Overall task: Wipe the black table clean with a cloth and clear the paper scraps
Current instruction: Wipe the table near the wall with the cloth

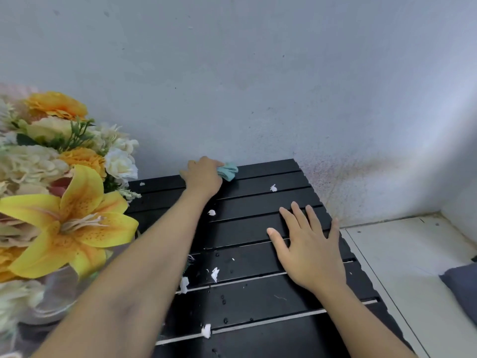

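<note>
The pale wall (258, 73) fills the upper half of what I see, and the black table (258, 306) of long slats stands pushed up against it. At my left, a big bunch of flowers (64, 177) in yellow, orange and cream stands in a glass vase (59, 293) at the table's left edge. To the right of the table lies the light tiled floor (400, 254), with something dark grey (462, 288) at the frame's edge, possibly a cushion.

Both my bare arms reach over the table. My right hand (309, 249) lies flat on the slats toward the right edge, palm down, fingers straight and spread. My left hand (204, 178) is stretched to the far edge by the wall, and grips the cloth (227, 171), a small teal bundle that sticks out on the hand's right side and sits on the farthest slat. The fingers are hidden under the back of the hand, so I judge the grip from the bunched cloth.

White paper scraps (214, 274) are scattered over the table: one far right near the wall (273, 187), one beside my left forearm (211, 212), a tiny one by the flowers (142, 183), two in the middle, and one on a near slat (206, 331).
</note>
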